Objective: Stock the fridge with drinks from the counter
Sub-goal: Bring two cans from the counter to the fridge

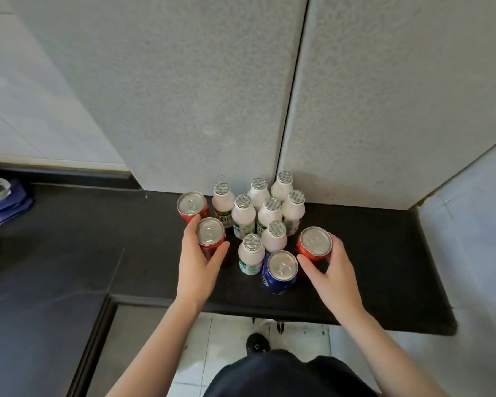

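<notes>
Gripping one red can (212, 239) is the left hand (196, 265); the right hand (331, 270) grips another red can (315, 243), both sealed.

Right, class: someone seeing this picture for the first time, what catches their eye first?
Two hands each wrap a red can: the left hand on the near-left red can, the right hand on the right red can. Between them, a cluster of small white bottles stands on the black counter, with a blue can in front.
</notes>
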`<action>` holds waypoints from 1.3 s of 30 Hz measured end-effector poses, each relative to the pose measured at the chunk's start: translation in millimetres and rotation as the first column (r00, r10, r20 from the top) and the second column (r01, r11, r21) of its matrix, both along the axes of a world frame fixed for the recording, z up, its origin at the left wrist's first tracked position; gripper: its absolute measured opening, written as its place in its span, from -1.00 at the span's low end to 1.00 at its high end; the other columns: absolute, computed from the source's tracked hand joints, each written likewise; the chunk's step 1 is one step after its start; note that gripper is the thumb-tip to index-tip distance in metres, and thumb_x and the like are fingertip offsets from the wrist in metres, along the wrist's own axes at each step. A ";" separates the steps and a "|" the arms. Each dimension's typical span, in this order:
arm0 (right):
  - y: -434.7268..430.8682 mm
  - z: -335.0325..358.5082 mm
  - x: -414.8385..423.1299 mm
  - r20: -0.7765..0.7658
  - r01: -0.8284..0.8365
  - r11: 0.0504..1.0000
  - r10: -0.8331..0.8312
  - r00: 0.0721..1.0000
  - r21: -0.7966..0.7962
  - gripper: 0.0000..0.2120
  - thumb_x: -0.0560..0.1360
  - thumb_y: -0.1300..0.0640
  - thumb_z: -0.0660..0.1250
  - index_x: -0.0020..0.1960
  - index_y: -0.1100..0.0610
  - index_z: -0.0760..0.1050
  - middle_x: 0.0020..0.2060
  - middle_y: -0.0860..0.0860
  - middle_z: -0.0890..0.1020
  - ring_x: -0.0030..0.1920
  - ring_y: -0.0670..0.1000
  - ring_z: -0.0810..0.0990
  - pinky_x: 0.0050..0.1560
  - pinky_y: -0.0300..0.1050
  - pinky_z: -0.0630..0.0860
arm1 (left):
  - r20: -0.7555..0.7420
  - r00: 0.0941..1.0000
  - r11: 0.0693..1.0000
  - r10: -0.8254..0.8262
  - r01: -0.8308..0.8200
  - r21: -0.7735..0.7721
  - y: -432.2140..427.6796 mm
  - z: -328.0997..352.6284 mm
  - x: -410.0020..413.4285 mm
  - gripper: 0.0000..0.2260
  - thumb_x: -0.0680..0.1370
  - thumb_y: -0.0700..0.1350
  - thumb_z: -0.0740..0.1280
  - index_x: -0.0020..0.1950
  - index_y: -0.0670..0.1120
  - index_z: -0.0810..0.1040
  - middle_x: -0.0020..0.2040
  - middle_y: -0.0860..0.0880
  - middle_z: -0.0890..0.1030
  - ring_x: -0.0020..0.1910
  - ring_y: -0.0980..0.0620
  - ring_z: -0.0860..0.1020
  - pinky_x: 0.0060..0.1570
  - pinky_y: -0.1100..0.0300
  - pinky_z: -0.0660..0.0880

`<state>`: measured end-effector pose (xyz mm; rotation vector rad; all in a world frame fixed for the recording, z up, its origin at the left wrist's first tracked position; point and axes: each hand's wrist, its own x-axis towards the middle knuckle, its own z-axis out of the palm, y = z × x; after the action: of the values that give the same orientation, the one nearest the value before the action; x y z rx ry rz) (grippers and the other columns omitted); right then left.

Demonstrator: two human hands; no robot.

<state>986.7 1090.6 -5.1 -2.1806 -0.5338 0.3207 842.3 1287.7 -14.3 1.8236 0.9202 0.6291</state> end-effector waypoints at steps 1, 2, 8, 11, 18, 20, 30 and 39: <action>-1.1 -0.6 1.8 -0.006 -0.001 1.000 0.001 1.000 0.012 -0.34 0.39 -0.02 0.45 0.40 0.04 0.27 0.26 -0.07 0.48 0.25 -0.18 0.40 0.18 -0.30 0.35 | -0.002 1.000 1.000 0.009 -0.009 0.005 0.4 -1.6 -0.4 -0.35 0.45 -0.10 0.45 0.43 0.14 0.19 0.35 0.13 0.39 0.31 0.21 0.39 0.29 0.16 0.38; -2.3 0.0 4.1 -0.013 0.003 1.000 -0.002 1.000 0.027 -0.35 0.39 -0.03 0.44 0.40 0.05 0.28 0.26 -0.06 0.49 0.26 -0.15 0.42 0.21 -0.25 0.38 | -0.004 1.000 1.000 0.017 -0.017 0.009 0.5 -2.3 -1.0 -0.35 0.46 -0.10 0.44 0.43 0.13 0.18 0.36 0.12 0.39 0.32 0.19 0.39 0.31 0.12 0.39; -5.2 26.1 18.5 0.105 0.072 0.973 -0.097 0.990 0.219 -0.38 0.36 -0.18 0.34 0.34 0.05 0.34 0.19 -0.10 0.49 0.25 -0.08 0.48 0.27 -0.04 0.43 | 0.081 0.983 0.986 0.166 -0.165 -0.015 -7.2 2.3 -8.7 -0.36 0.47 -0.10 0.42 0.42 0.17 0.15 0.20 0.51 0.32 0.22 0.32 0.42 0.24 0.11 0.44; 5.7 52.1 23.0 0.272 0.059 0.950 -0.146 0.951 0.307 -0.44 0.42 -0.19 0.36 0.29 0.08 0.37 0.13 -0.10 0.48 0.17 -0.10 0.48 0.22 -0.11 0.42 | 0.137 0.966 0.975 0.219 -0.220 -0.007 -11.6 12.0 -21.0 -0.37 0.43 0.06 0.39 0.40 0.22 0.15 0.17 0.54 0.29 0.21 0.36 0.39 0.19 0.32 0.41; 61.3 110.6 -19.1 0.461 -0.216 0.897 0.016 0.887 0.385 -0.40 0.42 -0.20 0.35 0.30 0.12 0.33 0.16 -0.09 0.44 0.20 -0.01 0.47 0.20 0.04 0.47 | 0.268 0.913 0.949 0.307 -0.314 -0.019 -16.1 57.3 -81.6 -0.48 0.45 0.05 0.41 0.30 0.31 0.24 0.17 0.36 0.43 0.20 0.23 0.46 0.16 0.28 0.39; 75.6 120.1 -47.6 0.450 -0.310 0.862 0.109 0.886 0.401 -0.41 0.41 -0.19 0.35 0.31 0.10 0.33 0.17 -0.10 0.44 0.21 -0.08 0.46 0.22 -0.03 0.46 | 0.281 0.894 0.931 0.348 -0.364 0.004 -20.2 70.0 -112.9 -0.48 0.44 0.06 0.42 0.32 0.26 0.25 0.16 0.40 0.43 0.21 0.23 0.46 0.17 0.30 0.40; 99.2 121.3 -252.3 0.144 -0.637 0.609 0.660 0.737 0.473 -0.52 0.36 -0.18 0.39 0.23 -0.19 0.34 0.13 -0.22 0.50 0.17 -0.27 0.46 0.21 -0.39 0.35 | 0.251 0.685 0.705 0.684 -0.709 0.017 -100.2 105.9 -342.6 -0.53 0.38 0.12 0.37 0.24 0.31 0.31 0.14 0.35 0.47 0.13 0.26 0.49 0.10 0.28 0.43; 38.8 79.1 -486.2 -0.046 -0.880 0.218 0.975 0.219 0.421 -0.52 0.38 -0.09 0.45 0.24 -0.09 0.40 0.13 -0.18 0.53 0.15 -0.20 0.50 0.16 -0.16 0.47 | 0.153 0.345 0.353 0.926 -0.935 -0.025 -278.1 90.4 -537.4 -0.54 0.38 0.04 0.40 0.19 0.37 0.34 0.10 0.39 0.49 0.11 0.28 0.49 -0.02 0.42 0.41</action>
<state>500.5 1129.3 74.0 -1.1378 -1.6253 1.1425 304.9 1009.6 76.1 1.0798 1.8831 1.4973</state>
